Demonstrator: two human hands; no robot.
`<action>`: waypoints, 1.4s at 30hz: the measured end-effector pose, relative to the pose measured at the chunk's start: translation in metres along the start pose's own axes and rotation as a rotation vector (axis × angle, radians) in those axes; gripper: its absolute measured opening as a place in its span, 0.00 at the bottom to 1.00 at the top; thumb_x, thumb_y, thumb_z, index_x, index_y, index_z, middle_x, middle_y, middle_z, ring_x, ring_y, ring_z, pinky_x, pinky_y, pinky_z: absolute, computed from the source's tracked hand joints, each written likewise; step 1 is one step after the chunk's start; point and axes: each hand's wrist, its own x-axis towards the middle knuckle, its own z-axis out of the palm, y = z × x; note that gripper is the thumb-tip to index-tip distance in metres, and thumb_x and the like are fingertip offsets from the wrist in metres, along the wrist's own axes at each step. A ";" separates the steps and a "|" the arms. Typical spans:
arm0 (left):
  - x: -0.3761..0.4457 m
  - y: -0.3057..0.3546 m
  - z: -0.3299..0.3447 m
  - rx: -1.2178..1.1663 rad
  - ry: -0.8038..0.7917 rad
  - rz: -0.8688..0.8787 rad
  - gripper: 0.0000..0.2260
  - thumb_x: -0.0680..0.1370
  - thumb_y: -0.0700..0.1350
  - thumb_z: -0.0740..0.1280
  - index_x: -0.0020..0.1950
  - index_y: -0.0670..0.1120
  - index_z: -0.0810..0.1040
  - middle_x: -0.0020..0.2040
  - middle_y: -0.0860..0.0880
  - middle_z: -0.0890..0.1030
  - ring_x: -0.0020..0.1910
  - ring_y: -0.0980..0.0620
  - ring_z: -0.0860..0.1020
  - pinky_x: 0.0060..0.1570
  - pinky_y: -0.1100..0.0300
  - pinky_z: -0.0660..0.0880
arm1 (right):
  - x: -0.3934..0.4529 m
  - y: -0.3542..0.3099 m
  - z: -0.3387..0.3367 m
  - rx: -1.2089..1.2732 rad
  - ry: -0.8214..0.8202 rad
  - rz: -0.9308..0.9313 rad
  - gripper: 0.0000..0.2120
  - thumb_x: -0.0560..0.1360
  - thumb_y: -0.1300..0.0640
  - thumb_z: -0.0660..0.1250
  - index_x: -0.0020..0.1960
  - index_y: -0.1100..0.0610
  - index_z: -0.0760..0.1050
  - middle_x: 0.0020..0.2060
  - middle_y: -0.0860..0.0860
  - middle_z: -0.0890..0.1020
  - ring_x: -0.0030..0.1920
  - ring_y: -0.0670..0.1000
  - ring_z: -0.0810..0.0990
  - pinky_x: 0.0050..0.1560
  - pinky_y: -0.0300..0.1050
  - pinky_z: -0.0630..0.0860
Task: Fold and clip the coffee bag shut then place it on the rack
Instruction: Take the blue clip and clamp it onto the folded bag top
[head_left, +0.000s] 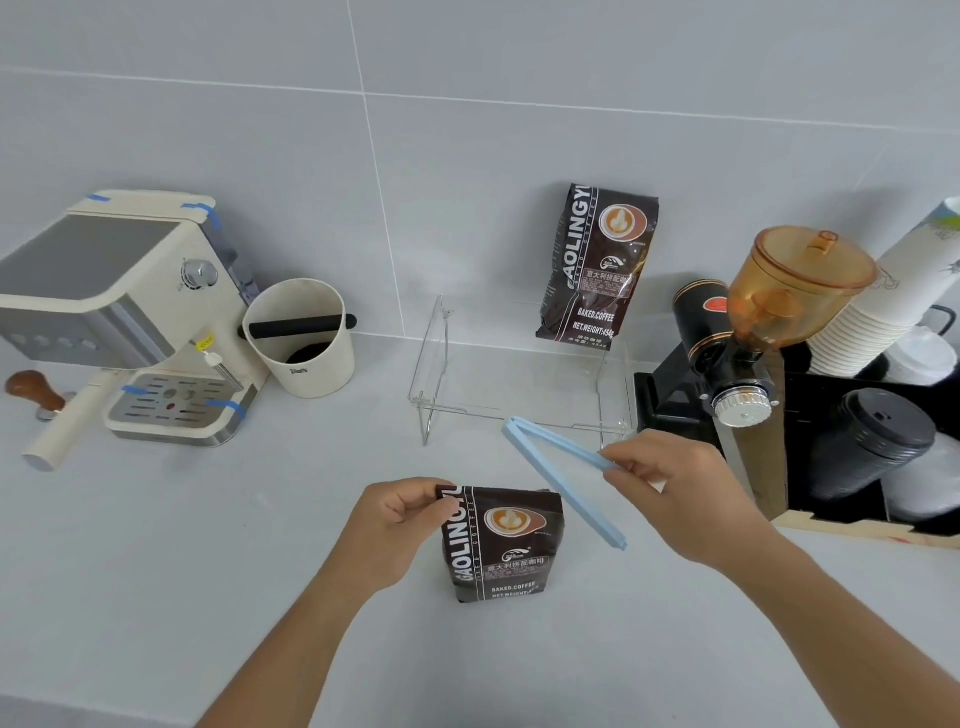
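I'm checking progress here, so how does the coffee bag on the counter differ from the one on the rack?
The counter bag stands on the worktop, its top corner pinched by the left hand; the rack bag sits untouched on the clear rack, against the wall. The counter bag looks shorter, its top folded down; the rack bag stands at full height. The right hand holds an open blue clip beside the counter bag, not yet on it. Both share the same dark printed design.

a coffee corner: espresso machine (130, 322), grinder (748, 332), stacked paper cups (883, 306) on a grey counter (208, 545).

Left hand (400, 512) pinching coffee bag (501, 545), right hand (675, 483) holding clip (563, 480)
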 end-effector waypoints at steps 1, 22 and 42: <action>0.001 0.001 0.000 -0.004 -0.016 0.001 0.11 0.76 0.31 0.67 0.43 0.43 0.86 0.42 0.48 0.88 0.42 0.55 0.84 0.46 0.66 0.78 | 0.002 -0.004 -0.001 -0.005 -0.016 -0.032 0.07 0.72 0.62 0.72 0.48 0.55 0.83 0.37 0.51 0.83 0.37 0.51 0.81 0.42 0.55 0.81; 0.002 -0.014 -0.001 -0.076 -0.001 -0.004 0.13 0.77 0.36 0.67 0.45 0.52 0.87 0.40 0.50 0.84 0.42 0.52 0.75 0.47 0.57 0.71 | 0.049 -0.033 0.019 -0.106 -0.271 -0.157 0.09 0.75 0.57 0.68 0.53 0.51 0.83 0.41 0.47 0.81 0.42 0.48 0.79 0.45 0.47 0.79; 0.007 -0.011 -0.007 -0.010 0.056 0.121 0.22 0.68 0.36 0.70 0.51 0.63 0.83 0.45 0.55 0.85 0.46 0.56 0.82 0.53 0.64 0.77 | 0.062 -0.035 0.027 -0.178 -0.404 -0.153 0.10 0.76 0.56 0.68 0.55 0.50 0.82 0.44 0.46 0.83 0.44 0.46 0.78 0.49 0.44 0.78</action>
